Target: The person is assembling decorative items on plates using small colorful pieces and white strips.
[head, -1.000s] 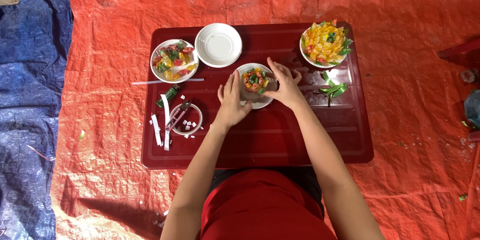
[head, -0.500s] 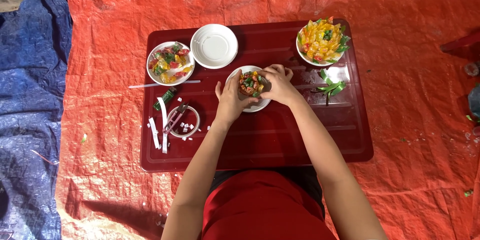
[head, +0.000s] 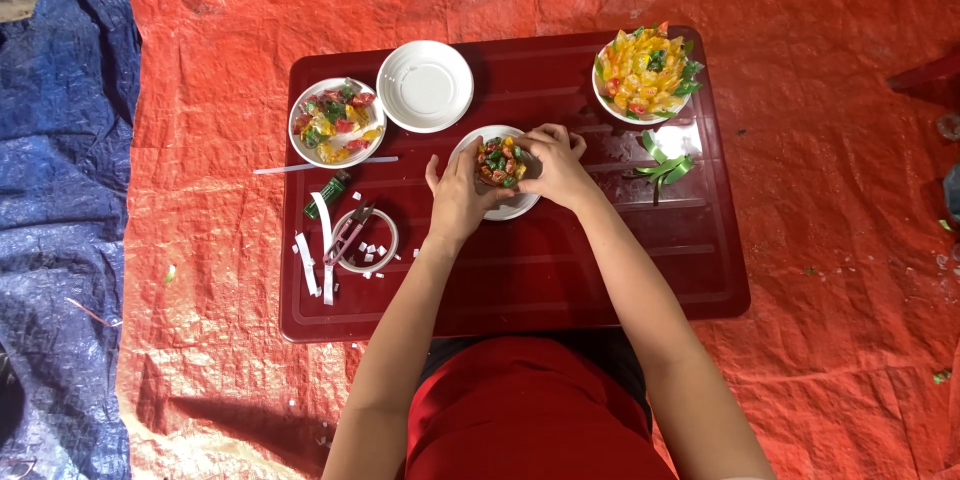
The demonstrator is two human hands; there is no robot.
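An orange tarp (head: 820,270) is spread under a dark red bench (head: 560,270). On a white plate (head: 520,206) near its middle, a small cluster of wrapped candies (head: 498,161) is cupped between the left hand (head: 458,198) and right hand (head: 556,166), each grip closed around it. Shaping appears underway; steady, even pressure is called for.

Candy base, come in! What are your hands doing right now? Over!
Left hand and right hand cupping candy cluster over white plate. Scissors and tape ring lie apart, left. Nothing blocking.
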